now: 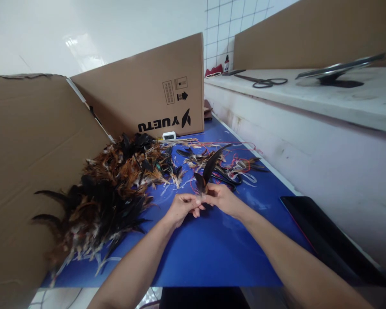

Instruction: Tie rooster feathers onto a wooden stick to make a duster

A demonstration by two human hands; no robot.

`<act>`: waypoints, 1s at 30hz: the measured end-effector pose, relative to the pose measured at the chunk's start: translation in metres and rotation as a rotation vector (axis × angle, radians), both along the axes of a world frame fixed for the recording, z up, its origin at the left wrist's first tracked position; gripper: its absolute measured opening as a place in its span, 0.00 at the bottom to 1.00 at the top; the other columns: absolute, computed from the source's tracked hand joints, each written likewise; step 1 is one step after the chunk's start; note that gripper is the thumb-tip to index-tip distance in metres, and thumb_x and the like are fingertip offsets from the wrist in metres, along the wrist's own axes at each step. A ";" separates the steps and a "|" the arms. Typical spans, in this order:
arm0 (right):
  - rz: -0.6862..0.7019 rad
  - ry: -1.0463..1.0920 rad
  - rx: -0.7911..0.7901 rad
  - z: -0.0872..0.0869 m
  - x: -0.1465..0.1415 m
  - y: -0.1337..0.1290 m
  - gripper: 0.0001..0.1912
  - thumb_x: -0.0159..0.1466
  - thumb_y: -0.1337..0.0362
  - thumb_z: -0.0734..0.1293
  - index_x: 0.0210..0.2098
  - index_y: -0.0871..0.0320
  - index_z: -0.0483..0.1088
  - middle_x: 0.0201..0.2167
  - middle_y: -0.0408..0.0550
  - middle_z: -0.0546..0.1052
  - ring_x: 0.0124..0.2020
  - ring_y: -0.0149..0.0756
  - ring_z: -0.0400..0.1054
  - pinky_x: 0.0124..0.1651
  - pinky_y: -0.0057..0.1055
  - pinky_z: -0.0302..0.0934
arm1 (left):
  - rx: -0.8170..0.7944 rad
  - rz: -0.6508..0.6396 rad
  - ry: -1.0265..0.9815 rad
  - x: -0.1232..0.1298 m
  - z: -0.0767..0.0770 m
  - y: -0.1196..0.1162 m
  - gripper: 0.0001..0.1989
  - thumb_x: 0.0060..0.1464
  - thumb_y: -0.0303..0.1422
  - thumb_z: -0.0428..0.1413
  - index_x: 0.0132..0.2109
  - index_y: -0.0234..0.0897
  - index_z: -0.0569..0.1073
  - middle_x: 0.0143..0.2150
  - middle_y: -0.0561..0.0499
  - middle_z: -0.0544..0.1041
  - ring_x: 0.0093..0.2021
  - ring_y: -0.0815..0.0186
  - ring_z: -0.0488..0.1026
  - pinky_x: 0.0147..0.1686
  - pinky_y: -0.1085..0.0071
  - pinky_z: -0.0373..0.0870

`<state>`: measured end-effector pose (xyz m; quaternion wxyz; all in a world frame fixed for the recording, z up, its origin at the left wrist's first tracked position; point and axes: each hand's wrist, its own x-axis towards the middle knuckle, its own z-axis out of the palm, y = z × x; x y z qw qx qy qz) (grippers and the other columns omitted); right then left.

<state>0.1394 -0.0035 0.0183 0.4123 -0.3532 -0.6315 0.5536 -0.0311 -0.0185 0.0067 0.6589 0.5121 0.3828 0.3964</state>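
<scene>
Dark feathers (209,169), one of them long and curved, stand upright above the blue table, their lower ends pinched between both hands. My left hand (184,207) closes thumb and fingers on the base of the feathers. From the right, my right hand (221,198) grips the same base, its fingertips meeting those of the left. A large heap of brown and black feathers (109,193) lies on the table at the left. Just behind my hands are black-handled scissors (227,177), partly hidden, among loose feathers and red and white strings (242,165).
Cardboard panels (141,90) wall the table's left and back. A small white digital device (169,136) rests at the back panel. On the right lies a black flat object (321,231). The white ledge (296,92) holds scissors (266,82), a tilted device (341,68) and a small bottle (226,63).
</scene>
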 end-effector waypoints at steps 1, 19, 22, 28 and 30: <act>0.000 -0.002 0.005 0.000 0.000 0.000 0.16 0.52 0.53 0.70 0.24 0.59 0.64 0.18 0.38 0.63 0.20 0.26 0.55 0.24 0.26 0.49 | -0.002 0.003 -0.006 0.000 0.000 0.000 0.16 0.44 0.40 0.62 0.29 0.28 0.76 0.21 0.48 0.74 0.17 0.74 0.66 0.21 0.76 0.64; -0.205 -0.089 0.063 -0.001 0.006 0.004 0.15 0.55 0.54 0.67 0.35 0.59 0.69 0.25 0.43 0.71 0.23 0.29 0.63 0.26 0.29 0.59 | -0.009 0.151 -0.200 -0.003 0.000 0.007 0.15 0.43 0.39 0.63 0.30 0.30 0.73 0.25 0.49 0.76 0.15 0.75 0.66 0.15 0.78 0.61; -0.286 -0.194 0.153 -0.003 0.010 0.006 0.12 0.57 0.55 0.66 0.34 0.58 0.69 0.26 0.44 0.71 0.26 0.31 0.65 0.30 0.30 0.62 | -0.005 0.256 -0.261 -0.008 0.002 0.013 0.15 0.42 0.39 0.63 0.30 0.31 0.72 0.25 0.51 0.75 0.15 0.77 0.64 0.14 0.79 0.58; -0.229 -0.539 0.512 -0.010 0.010 0.005 0.07 0.61 0.61 0.63 0.34 0.56 0.71 0.28 0.45 0.70 0.26 0.30 0.62 0.31 0.30 0.59 | 0.017 0.408 -0.370 -0.019 0.002 0.026 0.16 0.41 0.39 0.64 0.31 0.32 0.71 0.25 0.53 0.74 0.15 0.78 0.63 0.14 0.80 0.55; -0.186 -0.586 0.561 -0.013 0.010 0.005 0.08 0.62 0.62 0.62 0.35 0.56 0.72 0.29 0.46 0.70 0.27 0.31 0.64 0.33 0.30 0.60 | 0.021 0.446 -0.373 -0.022 0.002 0.029 0.16 0.41 0.39 0.64 0.31 0.32 0.71 0.25 0.53 0.73 0.15 0.79 0.62 0.14 0.80 0.55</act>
